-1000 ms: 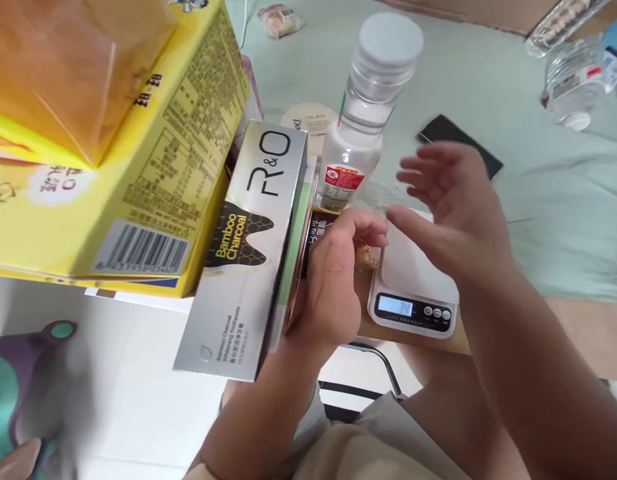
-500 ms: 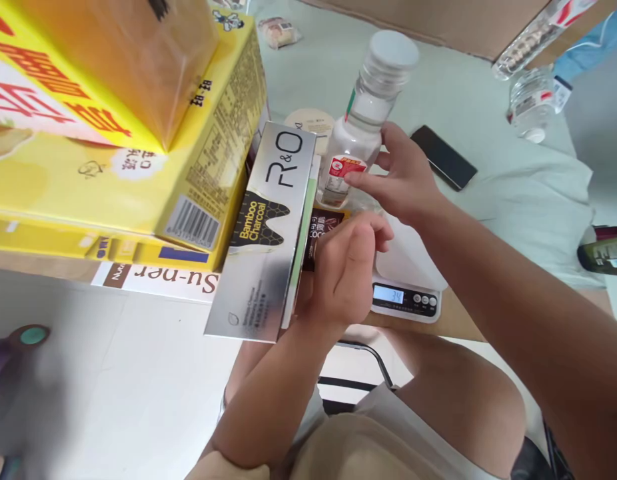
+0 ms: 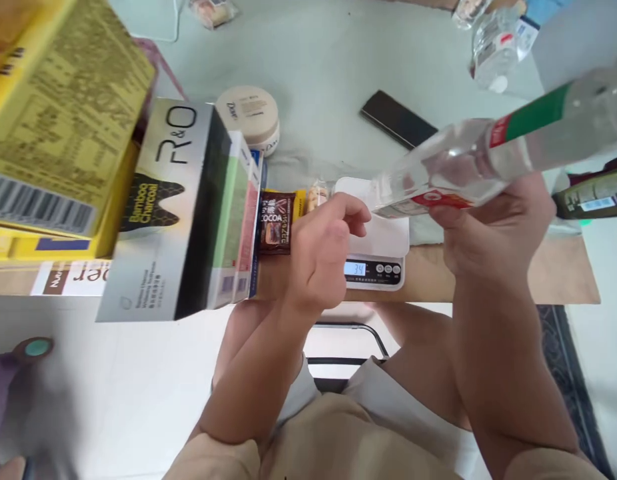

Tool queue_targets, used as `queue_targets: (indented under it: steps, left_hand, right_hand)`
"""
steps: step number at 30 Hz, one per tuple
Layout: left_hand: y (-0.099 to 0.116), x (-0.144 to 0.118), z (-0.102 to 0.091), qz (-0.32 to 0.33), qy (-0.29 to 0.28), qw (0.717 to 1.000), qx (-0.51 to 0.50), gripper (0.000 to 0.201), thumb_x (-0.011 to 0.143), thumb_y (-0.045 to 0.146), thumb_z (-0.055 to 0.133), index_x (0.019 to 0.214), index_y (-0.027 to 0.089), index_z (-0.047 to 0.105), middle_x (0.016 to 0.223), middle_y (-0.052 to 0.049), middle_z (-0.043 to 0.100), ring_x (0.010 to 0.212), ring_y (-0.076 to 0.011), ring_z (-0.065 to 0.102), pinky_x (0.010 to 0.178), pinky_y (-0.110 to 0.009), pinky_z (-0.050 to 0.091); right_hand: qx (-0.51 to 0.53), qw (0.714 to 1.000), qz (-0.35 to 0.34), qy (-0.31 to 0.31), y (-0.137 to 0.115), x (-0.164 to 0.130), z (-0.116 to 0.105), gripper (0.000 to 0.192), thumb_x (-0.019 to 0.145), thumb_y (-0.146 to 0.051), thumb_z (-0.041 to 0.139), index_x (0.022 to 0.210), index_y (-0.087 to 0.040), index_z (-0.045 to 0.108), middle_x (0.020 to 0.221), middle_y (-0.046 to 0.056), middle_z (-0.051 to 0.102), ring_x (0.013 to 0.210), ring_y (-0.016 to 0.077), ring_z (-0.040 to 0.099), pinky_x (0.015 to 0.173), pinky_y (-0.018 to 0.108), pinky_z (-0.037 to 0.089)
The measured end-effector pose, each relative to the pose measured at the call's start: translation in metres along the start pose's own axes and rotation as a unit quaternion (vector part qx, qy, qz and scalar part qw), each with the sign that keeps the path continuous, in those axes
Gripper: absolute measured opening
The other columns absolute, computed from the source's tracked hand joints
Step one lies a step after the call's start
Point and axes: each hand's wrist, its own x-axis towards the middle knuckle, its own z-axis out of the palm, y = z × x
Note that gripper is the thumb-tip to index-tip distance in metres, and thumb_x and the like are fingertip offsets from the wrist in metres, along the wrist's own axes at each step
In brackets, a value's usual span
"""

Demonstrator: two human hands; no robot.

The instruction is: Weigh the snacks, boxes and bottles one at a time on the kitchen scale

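My right hand [image 3: 493,230] grips a clear plastic bottle [image 3: 488,160] with a red and green label, lifted and tipped on its side above the table. Below it sits a small white kitchen scale [image 3: 383,247] whose display reads 34. My left hand [image 3: 321,257] hovers at the scale's left edge with curled fingers, touching nothing I can make out. Just left of that hand lie a brown cocoa snack packet [image 3: 276,223] and a small wrapped snack [image 3: 316,195].
A silver R&O toothpaste box [image 3: 158,207] leans on thinner boxes at the left, beside stacked yellow cartons [image 3: 53,120]. A round cream jar [image 3: 251,117], a black phone [image 3: 398,120], another water bottle [image 3: 498,43] and a dark green bottle [image 3: 593,197] lie around.
My right hand closed on the clear bottle, lifted it off the table and tipped it sideways to the right. The left hand shifted slightly toward the scale; the view swung down.
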Motion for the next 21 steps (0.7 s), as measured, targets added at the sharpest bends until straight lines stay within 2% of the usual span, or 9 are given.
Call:
queue_targets:
  steps: [3,8,11,13,15,18,21]
  left_hand:
    - [-0.004,0.0,0.006,0.009,-0.006,1.0,0.014,0.043,0.107,0.051,0.038,0.095,0.023,0.068,0.082,-0.003,0.063,0.079,-0.0181,0.06,0.072,-0.037,0.045]
    - [-0.007,-0.002,0.014,0.004,-0.009,0.999,0.037,0.043,0.107,0.051,0.036,0.096,0.025,0.069,0.087,-0.004,0.064,0.083,-0.0199,0.061,0.076,-0.039,0.046]
    - [-0.011,-0.004,0.016,0.004,-0.018,0.998,0.054,0.043,0.106,0.053,0.038,0.1,0.026,0.071,0.089,-0.006,0.066,0.085,-0.0215,0.062,0.077,-0.041,0.047]
    - [-0.013,-0.004,0.017,0.006,-0.023,0.998,0.066,0.043,0.104,0.057,0.04,0.101,0.028,0.071,0.091,-0.006,0.066,0.086,-0.0231,0.063,0.079,-0.042,0.048]
    - [-0.013,-0.005,0.017,0.009,-0.022,0.996,0.083,0.042,0.102,0.061,0.042,0.1,0.031,0.071,0.092,-0.007,0.067,0.087,-0.0243,0.063,0.08,-0.043,0.049]
    - [-0.008,-0.005,0.018,0.027,0.008,0.994,0.106,0.041,0.102,0.061,0.043,0.099,0.031,0.071,0.094,-0.007,0.066,0.09,-0.0251,0.062,0.082,-0.044,0.047]
    - [-0.002,-0.006,0.018,0.023,0.047,0.993,0.108,0.038,0.1,0.06,0.048,0.1,0.03,0.072,0.099,-0.007,0.065,0.096,-0.0258,0.061,0.085,-0.045,0.048]
  right_hand:
    - [0.022,0.999,0.024,0.011,-0.003,-0.009,0.004,0.041,0.068,-0.044,0.092,0.107,-0.038,0.077,0.109,0.001,0.073,0.11,0.027,0.07,0.108,0.053,0.057]
    - [0.067,0.99,0.117,-0.04,-0.014,-0.007,0.006,0.055,0.067,-0.04,0.094,0.117,-0.038,0.071,0.126,-0.001,0.074,0.126,0.0242,0.067,0.107,0.044,0.061]
    - [0.092,0.98,0.157,-0.082,-0.016,-0.006,0.005,0.062,0.066,-0.043,0.093,0.122,-0.039,0.067,0.136,-0.002,0.07,0.132,0.0243,0.065,0.109,0.044,0.061]
    - [0.102,0.978,0.154,-0.098,-0.012,-0.009,0.005,0.069,0.067,-0.046,0.092,0.129,-0.041,0.063,0.144,-0.003,0.066,0.138,0.0245,0.062,0.116,0.046,0.057]
    - [0.106,0.98,0.135,-0.102,-0.005,-0.013,0.003,0.072,0.072,-0.048,0.088,0.137,-0.045,0.058,0.153,-0.005,0.059,0.149,0.0235,0.053,0.127,0.048,0.048]
    - [0.108,0.986,0.098,-0.077,0.009,-0.021,-0.004,0.06,0.085,-0.054,0.075,0.141,-0.046,0.056,0.159,-0.005,0.052,0.158,0.0211,0.042,0.136,0.047,0.035]
    - [0.042,0.993,0.086,-0.065,0.018,-0.027,-0.013,0.045,0.097,-0.051,0.058,0.141,-0.044,0.053,0.159,-0.001,0.052,0.155,0.0211,0.046,0.131,0.049,0.041]
